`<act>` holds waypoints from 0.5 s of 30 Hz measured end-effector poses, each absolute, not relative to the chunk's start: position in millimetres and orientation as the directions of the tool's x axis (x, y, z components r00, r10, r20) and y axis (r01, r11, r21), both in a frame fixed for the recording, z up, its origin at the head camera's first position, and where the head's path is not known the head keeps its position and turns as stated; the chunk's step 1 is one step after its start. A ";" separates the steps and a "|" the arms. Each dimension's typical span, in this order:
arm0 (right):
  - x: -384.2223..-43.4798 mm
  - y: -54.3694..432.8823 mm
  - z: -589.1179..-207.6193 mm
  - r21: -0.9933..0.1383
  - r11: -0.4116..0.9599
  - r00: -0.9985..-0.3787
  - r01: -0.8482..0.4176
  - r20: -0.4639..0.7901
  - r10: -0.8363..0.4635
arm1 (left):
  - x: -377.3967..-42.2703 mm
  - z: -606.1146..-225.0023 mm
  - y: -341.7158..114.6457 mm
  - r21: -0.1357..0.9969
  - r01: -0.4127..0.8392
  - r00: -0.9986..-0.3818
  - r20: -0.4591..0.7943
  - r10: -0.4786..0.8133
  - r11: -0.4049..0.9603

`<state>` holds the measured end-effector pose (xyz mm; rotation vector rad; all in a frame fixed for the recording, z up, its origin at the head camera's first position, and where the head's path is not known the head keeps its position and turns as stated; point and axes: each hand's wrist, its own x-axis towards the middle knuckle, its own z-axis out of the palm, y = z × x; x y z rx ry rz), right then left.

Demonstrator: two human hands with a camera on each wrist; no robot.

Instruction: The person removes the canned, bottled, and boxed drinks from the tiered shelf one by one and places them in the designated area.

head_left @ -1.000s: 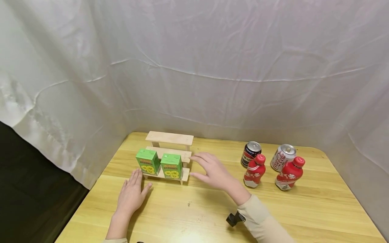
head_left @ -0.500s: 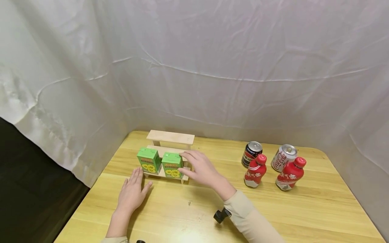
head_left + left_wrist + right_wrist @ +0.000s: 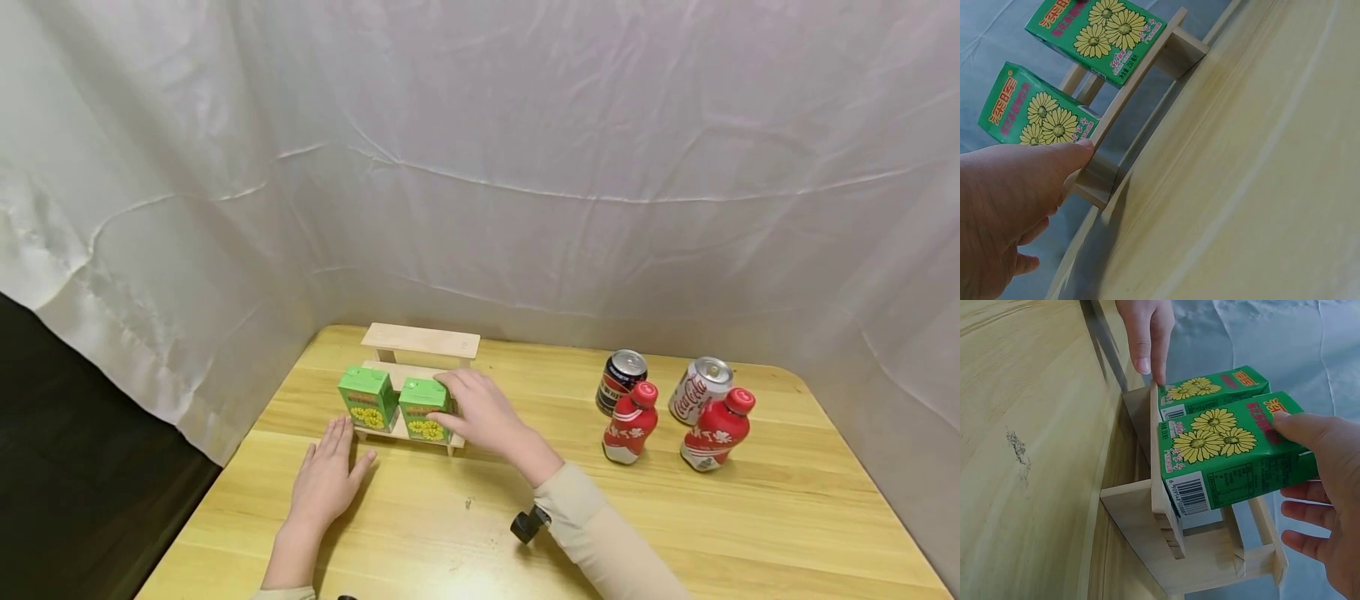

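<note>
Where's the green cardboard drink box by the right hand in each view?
Head: green cardboard drink box, left of centre, right one of two.
Left wrist: top, left of centre, the upper box.
Right wrist: middle, with right hand touching it.
Shared landmark: pale wooden stepped shelf.

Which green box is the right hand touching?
The right green box on the wooden stand: the right hand has its thumb against that box's front. The right hand isn't on the left green box.
</note>
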<state>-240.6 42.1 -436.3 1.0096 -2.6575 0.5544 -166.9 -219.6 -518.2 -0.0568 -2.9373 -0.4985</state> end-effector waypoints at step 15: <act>-243.2 31.9 -438.8 -0.224 0.688 -0.713 -0.690 0.374 -0.593 | -165.7 -516.2 -218.1 0.319 0.064 -0.986 0.164 0.011 0.945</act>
